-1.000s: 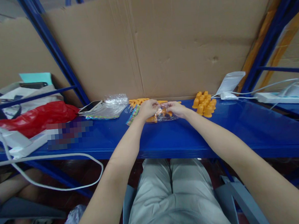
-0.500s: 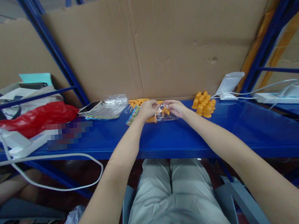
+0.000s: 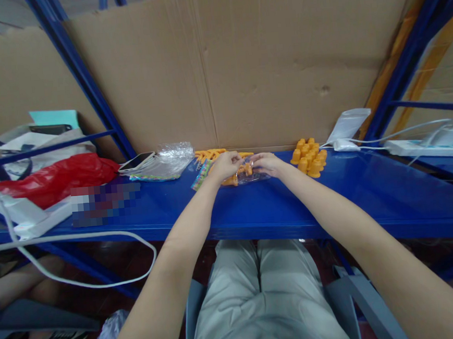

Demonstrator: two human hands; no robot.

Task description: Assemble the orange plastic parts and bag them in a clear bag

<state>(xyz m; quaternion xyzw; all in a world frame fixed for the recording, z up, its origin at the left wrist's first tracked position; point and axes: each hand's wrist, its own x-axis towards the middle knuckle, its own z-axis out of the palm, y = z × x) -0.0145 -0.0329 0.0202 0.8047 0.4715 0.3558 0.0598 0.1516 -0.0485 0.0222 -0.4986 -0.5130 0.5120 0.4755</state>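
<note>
A clear plastic bag (image 3: 256,177) with a colourful printed header (image 3: 201,175) lies on the blue shelf between my hands. Small orange plastic pieces (image 3: 233,180) show in or under its film. My left hand (image 3: 226,167) is closed over the bag's middle, thumb and fingertips together near its edge. On the other side, my right hand (image 3: 269,163) pinches the film at the bag's right end, fingers pointing left. More orange pieces (image 3: 209,154) lie behind the bag along the cardboard. To the right of my right hand stands a cluster of orange cup-shaped pieces (image 3: 307,158).
A stack of flat clear bags (image 3: 167,166) with a phone (image 3: 138,162) lies to the left, beside a red plastic bag (image 3: 62,177). White power strips (image 3: 432,148) and cables sit at both ends. Cardboard (image 3: 281,66) closes the back; blue posts stand either side.
The bag's film between my hands has dropped lower and flatter, and the orange pieces there show more plainly. My right fingers have shifted slightly; my left hand has hardly moved.
</note>
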